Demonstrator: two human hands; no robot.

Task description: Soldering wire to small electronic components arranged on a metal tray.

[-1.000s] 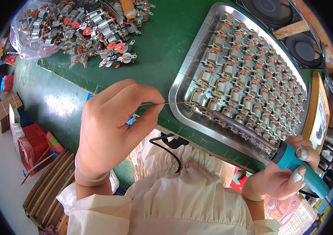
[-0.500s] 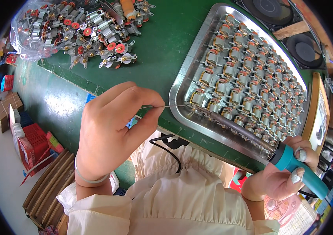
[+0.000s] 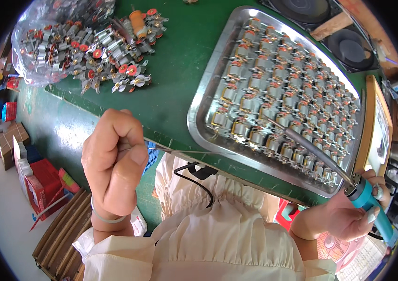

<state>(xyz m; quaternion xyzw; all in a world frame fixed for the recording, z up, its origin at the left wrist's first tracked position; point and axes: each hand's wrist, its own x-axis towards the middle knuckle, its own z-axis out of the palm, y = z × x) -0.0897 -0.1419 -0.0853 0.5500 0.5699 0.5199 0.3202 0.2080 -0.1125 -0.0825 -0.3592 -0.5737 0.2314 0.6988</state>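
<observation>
Labels, signs, numbers — none can be read.

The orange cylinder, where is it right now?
In the head view, the orange cylinder is at the upper left, among metal parts at the right side of the loose heap, left of the silver tray.

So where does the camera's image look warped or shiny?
In the head view, the fisheye's edge leaves black, rounded corners; in the head view, light glares off the metal tray and the green surface at left; in the head view, the soldering iron's dark shaft looks duller.
</observation>
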